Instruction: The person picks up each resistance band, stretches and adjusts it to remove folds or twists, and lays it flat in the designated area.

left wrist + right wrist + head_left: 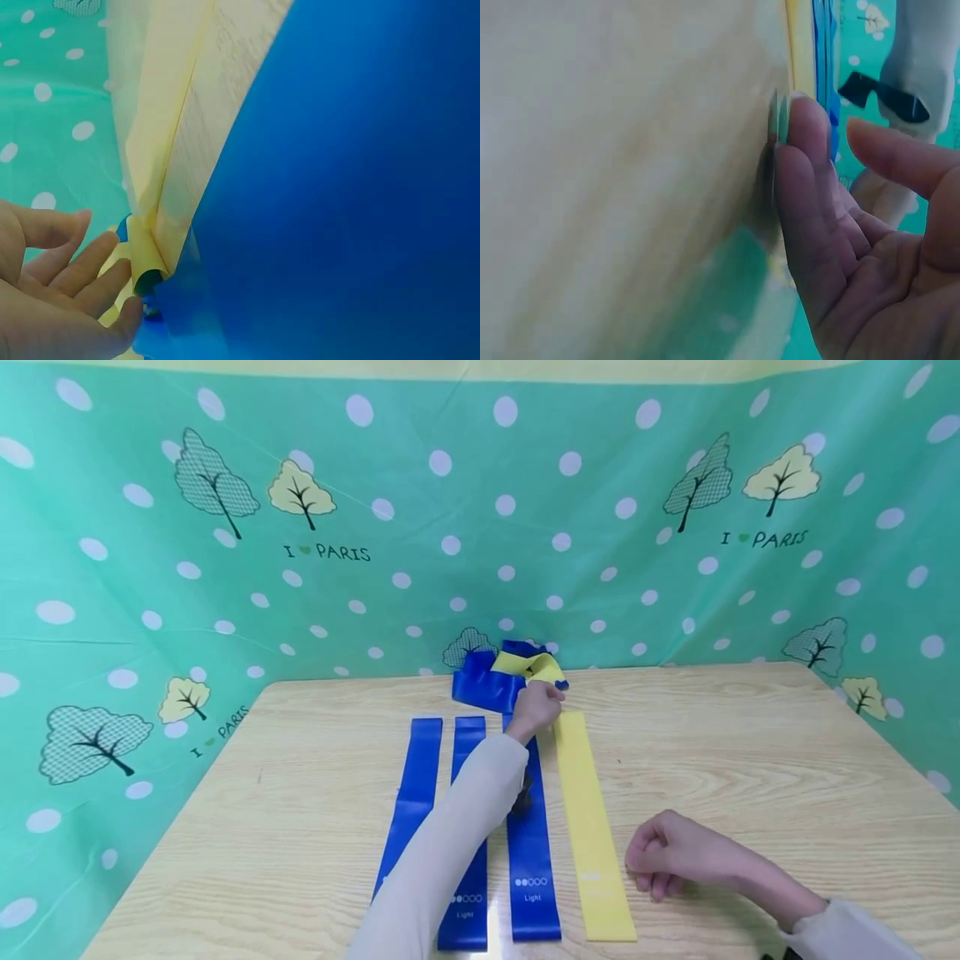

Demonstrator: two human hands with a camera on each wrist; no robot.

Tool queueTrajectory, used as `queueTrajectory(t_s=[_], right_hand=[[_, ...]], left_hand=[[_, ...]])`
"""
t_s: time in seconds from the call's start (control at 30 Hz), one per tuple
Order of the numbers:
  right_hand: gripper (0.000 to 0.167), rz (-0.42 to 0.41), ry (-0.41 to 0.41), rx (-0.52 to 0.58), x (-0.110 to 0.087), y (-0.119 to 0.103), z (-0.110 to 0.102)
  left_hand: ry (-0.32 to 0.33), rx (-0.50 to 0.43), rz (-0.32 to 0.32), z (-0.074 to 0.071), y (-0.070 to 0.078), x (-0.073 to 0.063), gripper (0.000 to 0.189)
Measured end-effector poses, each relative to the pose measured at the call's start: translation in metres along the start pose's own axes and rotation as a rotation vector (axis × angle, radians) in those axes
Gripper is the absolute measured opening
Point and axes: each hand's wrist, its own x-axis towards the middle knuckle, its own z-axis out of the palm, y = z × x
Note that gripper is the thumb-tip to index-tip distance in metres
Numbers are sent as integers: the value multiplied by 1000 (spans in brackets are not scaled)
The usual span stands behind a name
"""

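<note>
Flat resistance bands lie in a row on the table: a far-left blue band [416, 793], a second blue band [465, 914], a third blue band [534, 860] marked "Light", and a yellow band [588, 827]. Behind them sits a crumpled pile of blue bands [480, 681] and yellow ones [543, 670]. My left hand [536, 706] reaches to the pile's front; in the left wrist view its fingertips [112, 274] are beside a yellow fold, thumb apart from them. My right hand [675, 852], fingers loosely bent and nothing between them, hovers right of the yellow band's near end.
The wooden table [750, 752] ends at the back against a green dotted curtain [502, 543], which also hangs along both sides. My left sleeve [450, 843] crosses over the blue bands and partly hides them.
</note>
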Motion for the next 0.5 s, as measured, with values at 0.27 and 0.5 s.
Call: queueTrajectory(t_s=[0.27, 0.5], right_hand=[[23, 36, 252, -94, 38, -15, -18], [39, 3, 409, -48, 80, -20, -38]], left_hand=[[100, -72, 52, -4, -7, -2, 24], [120, -129, 83, -3, -7, -8, 29]])
